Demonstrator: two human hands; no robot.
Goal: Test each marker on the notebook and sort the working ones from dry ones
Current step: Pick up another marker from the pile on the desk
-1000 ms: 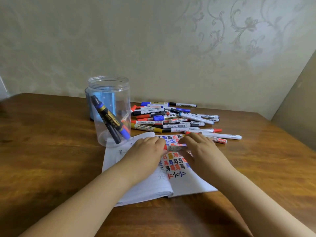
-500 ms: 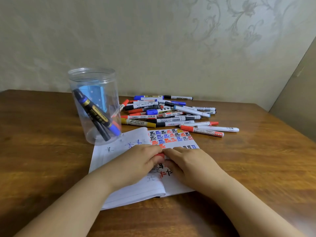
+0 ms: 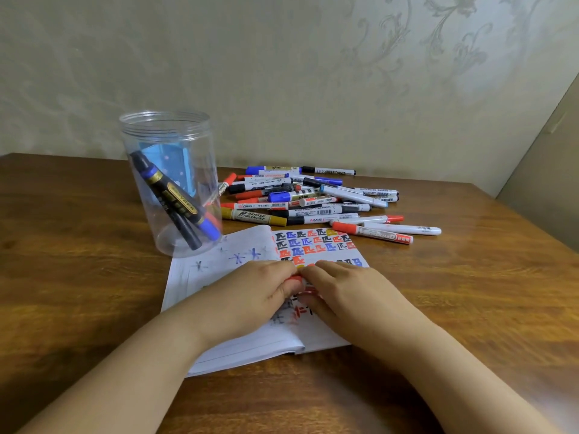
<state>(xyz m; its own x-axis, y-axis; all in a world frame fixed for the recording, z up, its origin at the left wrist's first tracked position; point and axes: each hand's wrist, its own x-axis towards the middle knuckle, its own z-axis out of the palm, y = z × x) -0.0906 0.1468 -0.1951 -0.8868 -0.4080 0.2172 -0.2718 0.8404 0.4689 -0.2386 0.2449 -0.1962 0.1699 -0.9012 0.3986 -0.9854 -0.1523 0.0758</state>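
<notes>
Both hands (image 3: 250,292) (image 3: 347,292) pinch red marker (image 3: 294,279) over notebook (image 3: 238,346); axis runs left-right, cap in left grip.

A red marker (image 3: 295,279) shows only as a short red tip between the fingertips of the left hand (image 3: 250,296) and the right hand (image 3: 347,292), which meet over it; the rest of it is hidden by the fingers. Under both hands lies an open white notebook (image 3: 238,339), its right page filled beyond the fingertips with rows of black, blue, red and yellow test marks, its left page with a few blue and black stars. Further beyond the fingers, a loose heap of markers (image 3: 300,198) lies on the table, capped in red, blue, black and gold. Left of the fingers and further back, a clear jar (image 3: 170,183) stands upright with a blue and a black marker leaning inside.
</notes>
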